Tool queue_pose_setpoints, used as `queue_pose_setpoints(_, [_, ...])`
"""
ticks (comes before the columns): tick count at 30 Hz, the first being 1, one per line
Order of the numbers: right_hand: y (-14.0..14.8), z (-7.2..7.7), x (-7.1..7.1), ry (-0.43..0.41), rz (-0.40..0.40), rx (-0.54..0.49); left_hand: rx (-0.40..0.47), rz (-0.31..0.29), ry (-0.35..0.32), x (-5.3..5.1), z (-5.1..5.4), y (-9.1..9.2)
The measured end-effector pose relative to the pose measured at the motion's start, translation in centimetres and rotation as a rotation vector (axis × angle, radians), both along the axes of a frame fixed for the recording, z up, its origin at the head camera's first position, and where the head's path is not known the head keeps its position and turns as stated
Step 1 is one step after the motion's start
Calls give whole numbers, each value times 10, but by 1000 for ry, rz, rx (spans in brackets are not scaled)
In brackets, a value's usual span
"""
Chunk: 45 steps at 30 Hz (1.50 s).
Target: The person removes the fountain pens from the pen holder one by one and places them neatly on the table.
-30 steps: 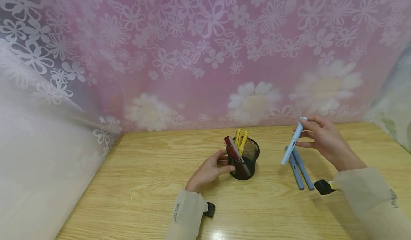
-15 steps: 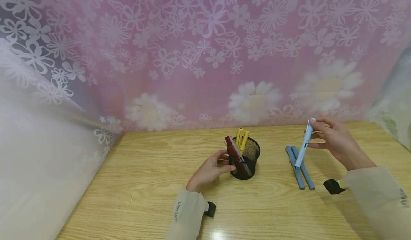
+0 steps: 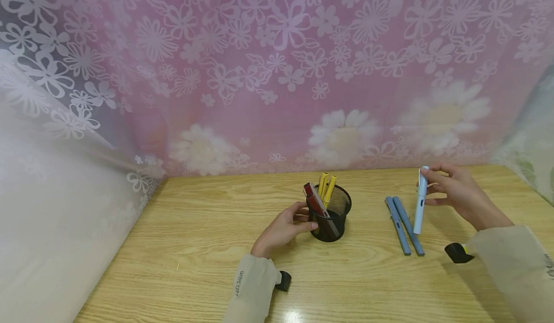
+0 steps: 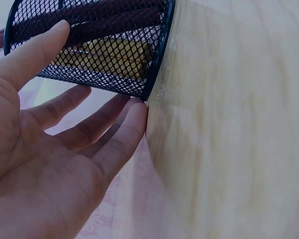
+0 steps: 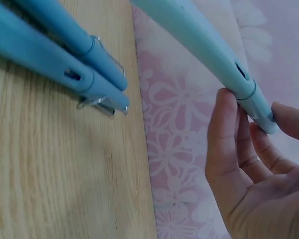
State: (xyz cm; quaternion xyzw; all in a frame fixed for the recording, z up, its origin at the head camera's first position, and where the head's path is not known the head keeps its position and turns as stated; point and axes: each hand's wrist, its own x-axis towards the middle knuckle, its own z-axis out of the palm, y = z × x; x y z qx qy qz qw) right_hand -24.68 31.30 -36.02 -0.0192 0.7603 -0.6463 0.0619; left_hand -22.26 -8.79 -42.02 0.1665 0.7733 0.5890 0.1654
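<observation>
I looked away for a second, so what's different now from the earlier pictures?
The right hand moved farther right, carrying the slim, light-blue capped pen, which now points more straight down in the head view. Nothing was newly grabbed or let go. The two darker blue pens stayed on the wooden table, and the left hand stayed on the round, black wire-mesh cup.
</observation>
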Motion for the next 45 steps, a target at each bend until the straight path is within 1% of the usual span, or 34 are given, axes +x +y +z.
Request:
queue_pose_setpoints(5, [4,-2,-1,-23,43,169,2,1,2,0,0,0])
queue_pose_setpoints(10, [9,-6,-4,-83,77,245,5,-2,2,0,0,0])
queue_pose_setpoints(14, [12,-11,-6,-95,96,270,5,-3,1,-1,1,-1])
queue_pose_setpoints(23, [11,-17,-8,-140,101,278,-2,-1,5,-2,0,-1])
queue_pose_setpoints(33, [9,-27,-11,-171,130,357,1,-4,1,-1,0,0])
queue_pose_setpoints(45, [3,-35,-18,-177,147,445,0,-8,0,-1,-1,0])
